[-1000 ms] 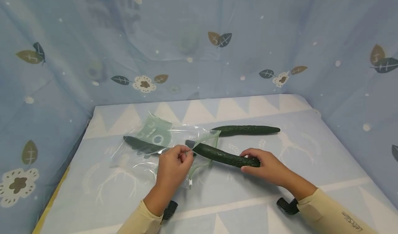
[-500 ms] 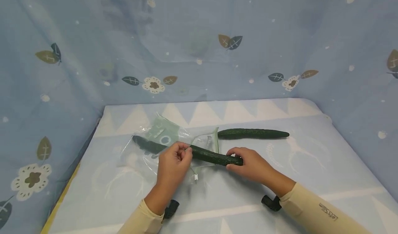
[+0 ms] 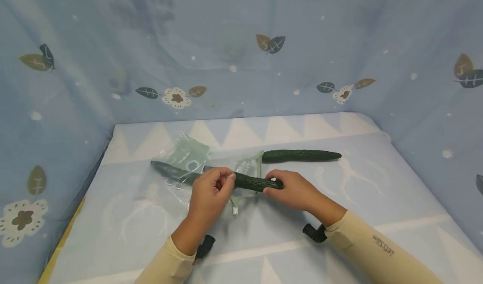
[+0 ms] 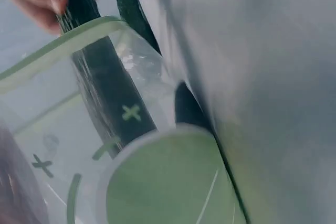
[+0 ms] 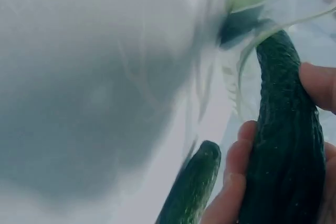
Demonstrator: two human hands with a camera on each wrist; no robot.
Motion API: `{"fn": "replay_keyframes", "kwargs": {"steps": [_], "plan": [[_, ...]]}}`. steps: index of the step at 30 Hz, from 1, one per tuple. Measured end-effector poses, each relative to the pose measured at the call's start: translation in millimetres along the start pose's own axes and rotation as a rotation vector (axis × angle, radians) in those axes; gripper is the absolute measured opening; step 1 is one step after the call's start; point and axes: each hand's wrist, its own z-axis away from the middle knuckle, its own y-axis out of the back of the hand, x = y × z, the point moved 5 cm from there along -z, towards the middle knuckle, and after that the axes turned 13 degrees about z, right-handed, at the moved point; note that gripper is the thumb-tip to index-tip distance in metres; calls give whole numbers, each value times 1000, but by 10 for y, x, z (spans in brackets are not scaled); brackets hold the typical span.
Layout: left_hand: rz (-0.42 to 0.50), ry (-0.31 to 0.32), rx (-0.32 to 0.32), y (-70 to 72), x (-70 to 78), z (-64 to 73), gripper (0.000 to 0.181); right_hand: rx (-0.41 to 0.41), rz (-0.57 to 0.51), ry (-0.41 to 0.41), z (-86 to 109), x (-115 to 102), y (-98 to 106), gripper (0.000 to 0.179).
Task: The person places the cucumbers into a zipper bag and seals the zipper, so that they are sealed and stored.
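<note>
A clear zip bag (image 3: 191, 151) with green print lies on the table, its green-edged mouth facing right. My left hand (image 3: 212, 192) pinches the near edge of that mouth. With fingers and thumb, my right hand (image 3: 296, 192) grips the right end of a dark green cucumber (image 3: 253, 182). Its other end is inside the bag, as the left wrist view shows through the clear plastic (image 4: 113, 87). A second cucumber (image 3: 170, 170) lies inside the bag at the left. Behind the right hand, a third cucumber (image 3: 302, 156) rests on the cloth, its left tip close to the bag's mouth.
A white zip slider (image 3: 235, 210) hangs from the bag's near corner. Patterned blue cloth covers the table (image 3: 271, 233). Blue fabric walls (image 3: 234, 58) stand behind and at both sides. Black wrist devices (image 3: 315, 233) sit below both hands.
My right hand has moved left, sliding the gripped cucumber farther into the bag. My left hand keeps its pinch on the bag's edge. The head view has shifted slightly.
</note>
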Motion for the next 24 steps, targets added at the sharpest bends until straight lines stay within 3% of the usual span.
{"fn": "replay_keyframes", "kwargs": {"steps": [4, 6, 9, 14, 16, 24], "plan": [[27, -55, -85, -72, 57, 18, 3, 36, -1, 0, -198, -167, -55, 42], [25, -65, -107, -97, 67, 40, 3, 46, -11, -1, -288, -265, -113, 37], [35, -68, -114, -113, 75, 69, 3, 89, 1, 67, -401, -437, -202, 30], [44, -93, -122, -141, 99, 69, 2, 144, 168, 204, -605, -681, -287, 30], [46, -97, -138, -145, 96, 65, 3, 143, 203, 207, -717, -746, -302, 35], [73, -116, -184, -161, 97, 80, 3, 139, 110, 225, -1045, -929, -381, 44]]}}
